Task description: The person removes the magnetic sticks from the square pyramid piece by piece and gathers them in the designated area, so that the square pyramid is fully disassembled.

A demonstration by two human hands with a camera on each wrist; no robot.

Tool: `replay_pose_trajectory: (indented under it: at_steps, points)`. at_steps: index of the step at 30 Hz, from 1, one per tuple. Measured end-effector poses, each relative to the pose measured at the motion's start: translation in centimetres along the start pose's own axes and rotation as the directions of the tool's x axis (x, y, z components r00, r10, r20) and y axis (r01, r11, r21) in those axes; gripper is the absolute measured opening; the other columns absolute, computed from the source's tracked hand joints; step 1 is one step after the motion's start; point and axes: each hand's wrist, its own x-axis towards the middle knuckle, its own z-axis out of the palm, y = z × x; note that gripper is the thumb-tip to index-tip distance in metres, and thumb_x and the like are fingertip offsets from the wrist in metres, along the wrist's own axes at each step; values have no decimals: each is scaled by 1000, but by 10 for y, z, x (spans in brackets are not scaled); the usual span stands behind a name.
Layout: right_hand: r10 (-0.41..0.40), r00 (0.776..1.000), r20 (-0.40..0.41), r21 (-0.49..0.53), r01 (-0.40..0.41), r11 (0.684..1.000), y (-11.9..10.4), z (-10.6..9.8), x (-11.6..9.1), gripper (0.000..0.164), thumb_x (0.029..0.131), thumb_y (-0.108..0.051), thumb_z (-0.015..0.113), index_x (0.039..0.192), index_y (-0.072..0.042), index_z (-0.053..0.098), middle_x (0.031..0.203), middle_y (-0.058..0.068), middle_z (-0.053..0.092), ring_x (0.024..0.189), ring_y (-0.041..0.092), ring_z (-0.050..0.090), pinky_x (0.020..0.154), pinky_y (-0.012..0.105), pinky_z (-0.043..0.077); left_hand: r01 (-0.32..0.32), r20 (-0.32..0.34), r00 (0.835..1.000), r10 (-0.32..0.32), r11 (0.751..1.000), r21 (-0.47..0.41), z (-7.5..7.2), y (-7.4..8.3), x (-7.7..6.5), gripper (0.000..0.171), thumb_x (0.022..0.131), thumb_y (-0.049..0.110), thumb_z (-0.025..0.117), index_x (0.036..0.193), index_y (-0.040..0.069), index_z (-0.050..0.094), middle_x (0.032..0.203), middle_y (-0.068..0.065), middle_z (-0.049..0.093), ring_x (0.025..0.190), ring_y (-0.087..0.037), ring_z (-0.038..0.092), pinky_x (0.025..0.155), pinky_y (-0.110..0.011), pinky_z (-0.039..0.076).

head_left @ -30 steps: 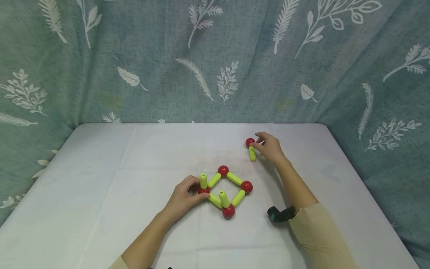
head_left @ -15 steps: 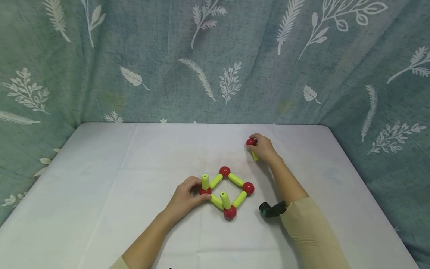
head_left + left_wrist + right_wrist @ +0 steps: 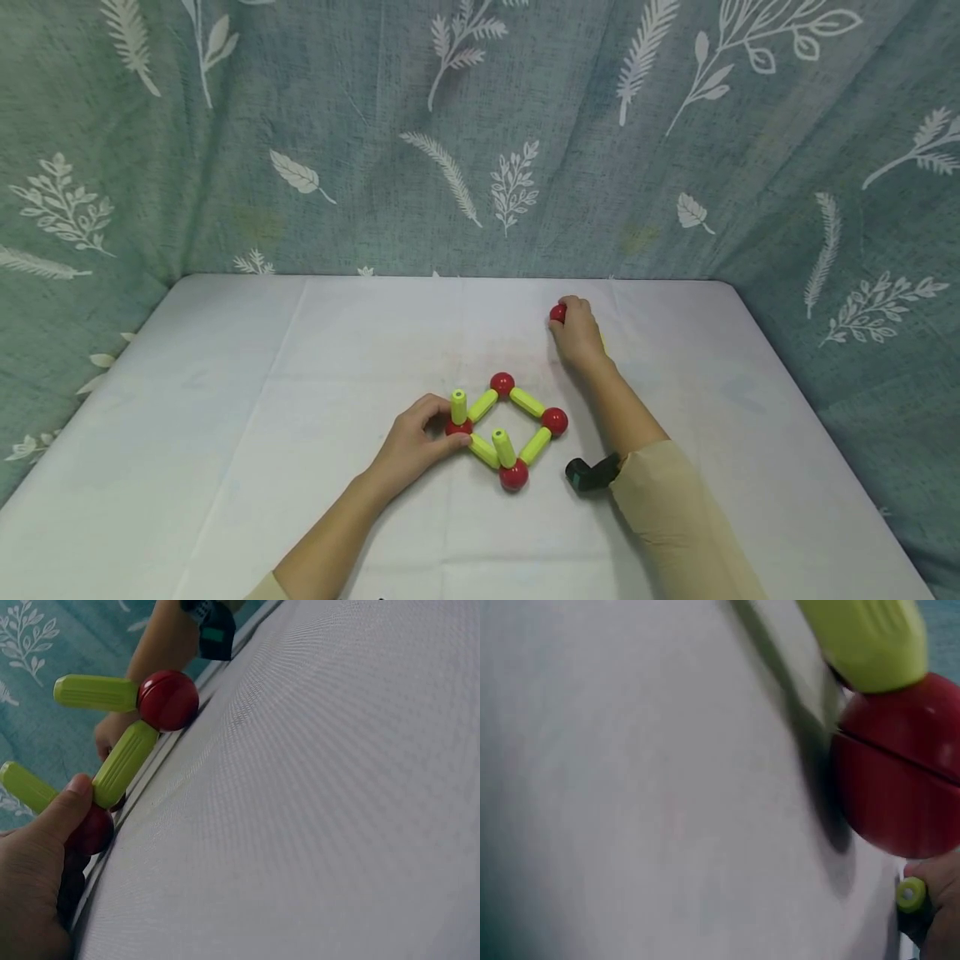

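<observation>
A: How are the hands occupied?

B: At the table's middle, the left red ball [image 3: 458, 429] of the diamond frame [image 3: 527, 402] is gripped between thumb and fingers by the left hand [image 3: 416, 431]. Towards the far edge of the white table [image 3: 360, 333], an outlying red ball [image 3: 557, 313] is gripped by the right hand [image 3: 578, 333]. A yellow-green piece [image 3: 602, 340] is glimpsed past that hand; how it is held cannot be told.

A: What could go wrong from here?

B: The near upright rod [image 3: 503, 447] could be knocked askew if the right forearm [image 3: 626, 412] were swung low, since the black wrist device [image 3: 592, 473] is carried near the frame. The frame could be twisted if the left hand were shifted, being held at one corner only. The outlying ball might be dropped and set rolling if it were pinched loosely.

A: Can any brand or label be read?

B: None. A green patch [image 3: 214, 635] is seen on the device in the left wrist view, but no lettering can be made out; the curtain [image 3: 337, 100] is printed with pale leaves
</observation>
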Motion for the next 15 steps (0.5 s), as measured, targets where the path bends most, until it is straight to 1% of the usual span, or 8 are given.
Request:
replay_pose_trajectory:
  at_steps: [3,7,11,15]
  points:
    - [5,999,-54,-20,-6,1000,0,5,2,44,94,-13,57,133,0,41,128,21,44,119,34,49,99,45,42,4,3,1000,-4,1000,3,1,1,0,32,72,21,82,96,16,63,93,9,57,86,-9,53,80,-24,50]
    - [21,996,-88,-50,-26,998,-3,6,5,45,93,-16,60,133,-4,44,126,18,49,117,32,51,97,44,44,3,2,1000,-3,1000,11,2,0,1,32,72,21,82,96,16,63,93,9,57,87,-9,53,81,-25,50]
    - [12,996,-84,-75,-18,997,-4,3,8,45,92,-18,62,133,-6,47,125,18,53,117,33,49,95,45,46,-4,-1,1000,4,1000,16,3,-1,1,33,71,21,82,97,16,63,95,9,57,88,-9,54,81,-25,50]
    - [9,999,-50,-33,-10,999,-2,-2,14,44,91,-12,62,132,-5,48,126,20,53,119,35,46,98,45,44,7,0,1000,-7,1000,16,3,-1,-2,33,72,22,82,98,16,63,95,10,57,88,-9,53,82,-25,50]
